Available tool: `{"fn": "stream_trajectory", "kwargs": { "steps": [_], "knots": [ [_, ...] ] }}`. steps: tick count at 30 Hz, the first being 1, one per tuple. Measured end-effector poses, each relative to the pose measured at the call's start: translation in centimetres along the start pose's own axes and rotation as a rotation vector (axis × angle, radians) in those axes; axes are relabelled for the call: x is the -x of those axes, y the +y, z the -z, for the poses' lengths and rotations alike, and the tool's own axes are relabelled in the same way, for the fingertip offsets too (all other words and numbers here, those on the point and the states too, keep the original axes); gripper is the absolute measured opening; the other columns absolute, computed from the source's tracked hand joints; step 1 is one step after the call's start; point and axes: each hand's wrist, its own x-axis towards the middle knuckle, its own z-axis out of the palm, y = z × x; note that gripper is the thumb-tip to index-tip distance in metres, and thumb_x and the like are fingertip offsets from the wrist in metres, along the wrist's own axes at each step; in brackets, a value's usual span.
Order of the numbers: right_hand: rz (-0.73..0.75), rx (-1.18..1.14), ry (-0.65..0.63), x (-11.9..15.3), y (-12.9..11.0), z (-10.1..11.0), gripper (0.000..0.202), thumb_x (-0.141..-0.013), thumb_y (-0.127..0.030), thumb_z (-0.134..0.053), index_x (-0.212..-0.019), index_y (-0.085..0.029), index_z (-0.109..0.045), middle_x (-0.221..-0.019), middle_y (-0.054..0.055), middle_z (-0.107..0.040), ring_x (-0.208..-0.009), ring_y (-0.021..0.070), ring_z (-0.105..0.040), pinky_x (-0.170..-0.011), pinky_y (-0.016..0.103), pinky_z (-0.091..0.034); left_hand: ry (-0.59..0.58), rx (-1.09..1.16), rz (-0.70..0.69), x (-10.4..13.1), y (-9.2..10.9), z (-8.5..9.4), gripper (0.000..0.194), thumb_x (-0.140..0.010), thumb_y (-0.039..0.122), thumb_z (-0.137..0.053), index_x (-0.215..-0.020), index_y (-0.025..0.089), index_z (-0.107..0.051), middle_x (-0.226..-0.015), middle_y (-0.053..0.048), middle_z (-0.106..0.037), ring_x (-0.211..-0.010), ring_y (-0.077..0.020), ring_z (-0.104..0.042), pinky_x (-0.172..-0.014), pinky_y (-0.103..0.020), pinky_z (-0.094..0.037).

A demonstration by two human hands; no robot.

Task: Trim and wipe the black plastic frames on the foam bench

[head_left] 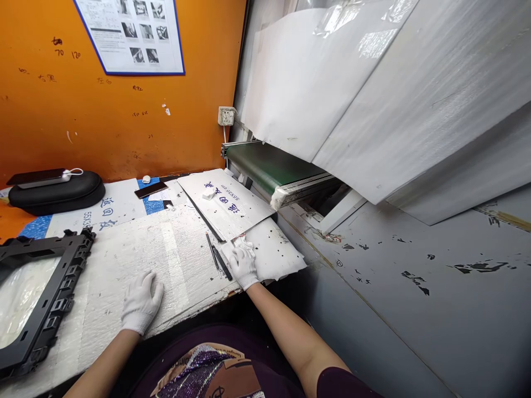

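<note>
My left hand (143, 301), in a white glove, lies palm down on the foam-covered table (124, 249), its thumb apart from the fingers and nothing held. To its left is a black plastic frame (62, 293) with clips along its edge. My right hand (244, 267), also gloved, is at the table's right front, its fingers bent over a crumpled white cloth (245, 243); the fingertips are partly hidden. Just left of this hand lie a black pen (222, 262) and a thinner pen-like stick (212, 250).
A white foam sheet with blue writing (226, 202) lies behind my right hand. Farther back are a phone (151, 190) and a black case (58, 193). A green conveyor belt (269, 166) runs under large white panels (307, 83) at right. An orange wall (199, 55) stands behind.
</note>
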Motion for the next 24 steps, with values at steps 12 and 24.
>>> {"fn": "stream_trajectory", "kwargs": {
  "steps": [12, 24],
  "knots": [
    [0.002, -0.006, 0.002, -0.03, -0.05, 0.00, 0.019, -0.092, -0.019, -0.052, -0.102, -0.018, -0.068, -0.102, 0.009, -0.071, -0.101, 0.0238, -0.061, -0.099, 0.039, -0.041, -0.001, 0.022, 0.014, 0.03, 0.13, 0.08, 0.050, -0.095, 0.044, -0.038, -0.121, 0.013, -0.067, -0.136, -0.017, -0.064, -0.130, -0.0337, -0.053, -0.113, -0.051, -0.041],
    [-0.008, 0.011, -0.029, -0.10, -0.35, 0.33, 0.017, -0.092, -0.020, -0.050, -0.097, -0.019, -0.067, -0.098, 0.009, -0.070, -0.097, 0.0242, -0.060, -0.096, 0.040, -0.043, 0.004, 0.045, 0.018, 0.01, 0.27, 0.40, 0.046, -0.093, 0.042, -0.042, -0.120, 0.015, -0.068, -0.135, -0.016, -0.065, -0.129, -0.0332, -0.054, -0.114, -0.051, -0.041]
  ]
}}
